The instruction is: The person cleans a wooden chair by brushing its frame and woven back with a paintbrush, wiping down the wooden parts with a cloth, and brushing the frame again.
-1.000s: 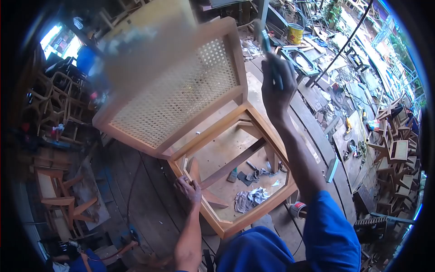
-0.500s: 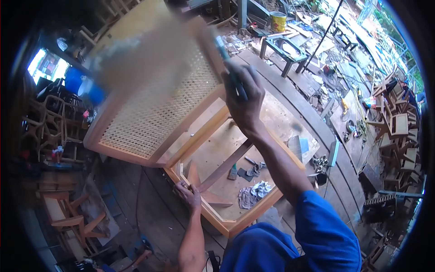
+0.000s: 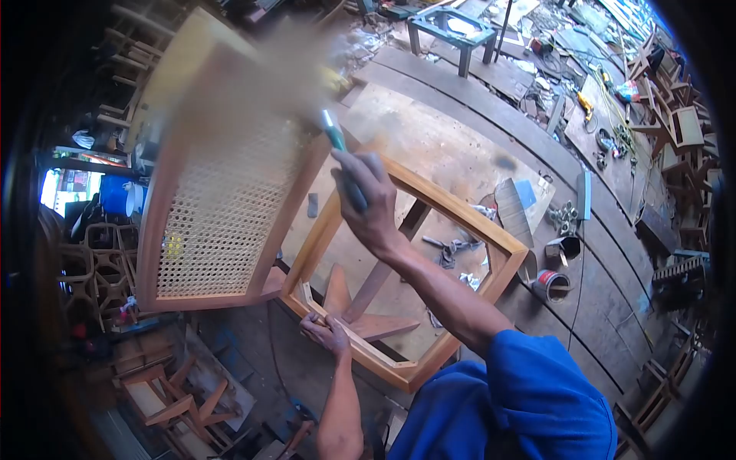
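A wooden chair with a woven cane backrest (image 3: 222,238) stands before me, its open seat frame (image 3: 429,368) nearest my body. My left hand (image 3: 326,333) is closed around the seat frame's left rail, with fingertips over the inner edge. My right hand (image 3: 368,199) grips a green-handled paintbrush (image 3: 334,132) near the backrest's right rail. A blurred smear hides the brush's tip and the backrest's top, so whether the bristles touch wood I cannot tell. Through the seat opening show a dark crossbar (image 3: 379,287) and pointed wooden pieces (image 3: 376,328).
A tin can (image 3: 550,285) and a dark container (image 3: 563,247) stand on the floor to the right, beside small metal parts (image 3: 564,218). A small table frame (image 3: 452,34) is at the back. Stacked chair parts (image 3: 682,130) line the right; more wooden frames (image 3: 172,406) lie lower left.
My right hand has moved down and left with the paintbrush. The view has shifted, bringing the tin can into sight. My left hand still grips the seat frame.
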The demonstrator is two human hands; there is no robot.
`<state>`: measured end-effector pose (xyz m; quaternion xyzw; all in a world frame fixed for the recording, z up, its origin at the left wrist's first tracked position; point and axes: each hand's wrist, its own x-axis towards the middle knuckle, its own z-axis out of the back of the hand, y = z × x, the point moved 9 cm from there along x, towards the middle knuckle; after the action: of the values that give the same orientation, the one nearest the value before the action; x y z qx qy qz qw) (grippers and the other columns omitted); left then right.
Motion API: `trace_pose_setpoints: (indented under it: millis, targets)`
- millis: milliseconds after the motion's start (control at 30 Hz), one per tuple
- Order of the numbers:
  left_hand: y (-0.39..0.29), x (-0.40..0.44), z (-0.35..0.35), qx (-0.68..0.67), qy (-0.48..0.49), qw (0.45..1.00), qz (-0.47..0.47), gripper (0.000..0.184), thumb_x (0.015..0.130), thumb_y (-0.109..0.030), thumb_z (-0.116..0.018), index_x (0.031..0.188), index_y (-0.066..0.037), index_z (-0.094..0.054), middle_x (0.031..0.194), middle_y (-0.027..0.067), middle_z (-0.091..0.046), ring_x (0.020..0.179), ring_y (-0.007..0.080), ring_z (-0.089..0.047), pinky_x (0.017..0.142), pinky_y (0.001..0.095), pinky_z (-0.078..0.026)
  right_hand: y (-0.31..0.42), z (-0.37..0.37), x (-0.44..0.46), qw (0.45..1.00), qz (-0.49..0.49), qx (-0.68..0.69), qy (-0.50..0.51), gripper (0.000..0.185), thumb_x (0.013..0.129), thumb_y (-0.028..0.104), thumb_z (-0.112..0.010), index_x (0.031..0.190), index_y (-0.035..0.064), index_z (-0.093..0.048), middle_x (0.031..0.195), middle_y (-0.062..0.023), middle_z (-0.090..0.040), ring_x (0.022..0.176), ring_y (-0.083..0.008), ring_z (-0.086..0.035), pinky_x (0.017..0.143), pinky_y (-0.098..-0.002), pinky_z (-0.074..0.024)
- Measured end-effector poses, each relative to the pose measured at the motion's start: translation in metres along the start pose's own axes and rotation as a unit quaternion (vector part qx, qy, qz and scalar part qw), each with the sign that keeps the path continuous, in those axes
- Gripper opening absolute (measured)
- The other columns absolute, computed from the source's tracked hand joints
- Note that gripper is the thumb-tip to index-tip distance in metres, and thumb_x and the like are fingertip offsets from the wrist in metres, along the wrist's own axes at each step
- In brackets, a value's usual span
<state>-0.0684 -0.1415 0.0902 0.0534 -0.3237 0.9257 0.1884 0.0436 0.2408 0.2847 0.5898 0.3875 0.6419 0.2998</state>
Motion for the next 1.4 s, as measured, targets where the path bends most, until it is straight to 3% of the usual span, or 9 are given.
trace_pose_setpoints:
  millis: [100, 233, 367, 500, 767, 833, 1033, 1200, 1400]
  targets:
    - [-0.004, -0.001, 0.001, 0.015, -0.004, 1.000, -0.021, 0.033, 0.082, -0.005, -0.064, 0.110, 0.002, -0.048, 0.105, 0.0219, -0.053, 0.106, 0.0425, -0.050, 0.096, 0.0551, -0.038, -0.019, -0.025, -0.026, 0.982, 0.014, 0.039, 0.184, 0.036, 0.091, 0.000, -0.070, 0.126, 0.0063, -0.067, 0.097, -0.0161, -0.059, 0.083, -0.0343, -0.064, 0.073, -0.0423, -0.0526]
    - [-0.014, 0.000, 0.001, 0.024, -0.004, 1.000, -0.017, 0.031, 0.084, -0.007, -0.064, 0.109, 0.003, -0.048, 0.105, 0.0220, -0.052, 0.106, 0.0418, -0.050, 0.096, 0.0551, -0.038, -0.038, 0.016, -0.024, 0.999, -0.032, 0.002, -0.002, 0.033, 0.091, -0.001, -0.072, 0.123, 0.0064, -0.070, 0.098, -0.0149, -0.062, 0.085, -0.0316, -0.064, 0.073, -0.0411, -0.0516]
    - [-0.007, 0.007, -0.006, 0.016, 0.002, 1.000, -0.004, 0.031, 0.085, -0.009, -0.064, 0.108, 0.002, -0.047, 0.105, 0.0219, -0.052, 0.106, 0.0416, -0.049, 0.096, 0.0544, -0.038, -0.053, -0.006, -0.053, 0.981, -0.022, 0.063, 0.181, 0.030, 0.093, 0.000, -0.070, 0.122, 0.0048, -0.069, 0.098, -0.0149, -0.062, 0.086, -0.0317, -0.065, 0.075, -0.0420, -0.0514]
    - [-0.010, -0.002, 0.001, 0.042, 0.008, 0.999, 0.005, 0.030, 0.085, -0.009, -0.062, 0.108, 0.002, -0.048, 0.105, 0.0216, -0.052, 0.106, 0.0410, -0.049, 0.095, 0.0539, -0.039, -0.092, 0.031, -0.047, 0.991, -0.128, -0.003, -0.046, 0.027, 0.093, 0.004, -0.072, 0.120, 0.0030, -0.071, 0.095, -0.0153, -0.062, 0.085, -0.0297, -0.065, 0.076, -0.0403, -0.0520]
    - [0.000, -0.003, 0.001, 0.049, 0.006, 0.999, -0.006, 0.029, 0.085, -0.010, -0.062, 0.107, 0.002, -0.047, 0.104, 0.0213, -0.052, 0.105, 0.0407, -0.050, 0.095, 0.0537, -0.039, -0.124, 0.020, -0.054, 0.977, -0.188, -0.005, -0.098, 0.020, 0.095, 0.009, -0.072, 0.114, 0.0011, -0.073, 0.089, -0.0155, -0.064, 0.079, -0.0273, -0.063, 0.074, -0.0378, -0.0519]
    - [-0.001, 0.002, -0.004, 0.029, 0.002, 1.000, 0.005, 0.029, 0.084, -0.010, -0.062, 0.107, 0.002, -0.048, 0.104, 0.0213, -0.052, 0.104, 0.0405, -0.050, 0.095, 0.0533, -0.039, -0.119, 0.007, -0.054, 0.994, -0.101, -0.030, -0.031, 0.018, 0.099, 0.011, -0.070, 0.114, 0.0016, -0.073, 0.088, -0.0119, -0.066, 0.073, -0.0201, -0.065, 0.068, -0.0336, -0.0524]
    - [-0.003, 0.002, -0.002, 0.018, -0.007, 1.000, 0.007, 0.028, 0.084, -0.009, -0.062, 0.107, 0.001, -0.048, 0.104, 0.0208, -0.053, 0.104, 0.0401, -0.051, 0.096, 0.0531, -0.039, -0.137, 0.012, -0.033, 0.890, -0.374, 0.231, -0.118, 0.023, 0.102, 0.017, -0.068, 0.114, -0.0015, -0.073, 0.089, -0.0066, -0.069, 0.071, -0.0104, -0.066, 0.064, -0.0250, -0.0543]
    - [0.009, 0.001, -0.004, 0.032, -0.018, 0.999, -0.020, 0.027, 0.084, -0.007, -0.061, 0.107, 0.000, -0.049, 0.104, 0.0200, -0.054, 0.104, 0.0395, -0.051, 0.096, 0.0535, -0.039, 0.033, -0.027, 0.137, 0.863, -0.151, 0.482, 0.009, 0.029, 0.102, 0.024, -0.069, 0.112, -0.0036, -0.071, 0.082, -0.0076, -0.070, 0.069, -0.0141, -0.068, 0.064, -0.0279, -0.0566]
    - [-0.006, -0.001, 0.004, 0.017, -0.017, 1.000, 0.012, 0.027, 0.083, -0.006, -0.061, 0.107, -0.002, -0.049, 0.104, 0.0195, -0.054, 0.104, 0.0395, -0.052, 0.096, 0.0530, -0.040, -0.095, -0.010, 0.057, 0.897, -0.321, 0.303, -0.002, 0.025, 0.098, 0.025, -0.072, 0.107, 0.0020, -0.075, 0.085, -0.0047, -0.071, 0.071, -0.0117, -0.066, 0.063, -0.0265, -0.0549]
